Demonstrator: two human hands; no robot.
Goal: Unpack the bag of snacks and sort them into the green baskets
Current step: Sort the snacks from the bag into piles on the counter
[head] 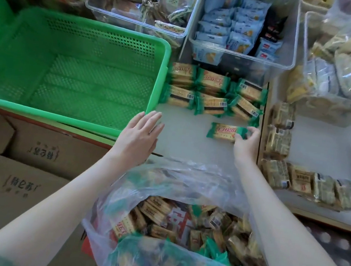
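Note:
A clear plastic bag (185, 183) full of small wrapped snack packs lies open at the bottom centre. My right hand (245, 143) pinches the right end of one green-ended snack pack (226, 131) on the white shelf. Behind it lie two rows of the same green-ended packs (213, 93). My left hand (140, 132) is flat with straight fingers, holding nothing, beside the near right corner of a green basket (72, 79), which has nothing in it.
Clear bins of brown (142, 5) and blue (239, 29) snacks stand at the back. A bag of pale packs (347, 61) sits far right, with brownish packs (281, 135) along the right shelf. Cardboard boxes (21, 157) lie at the lower left.

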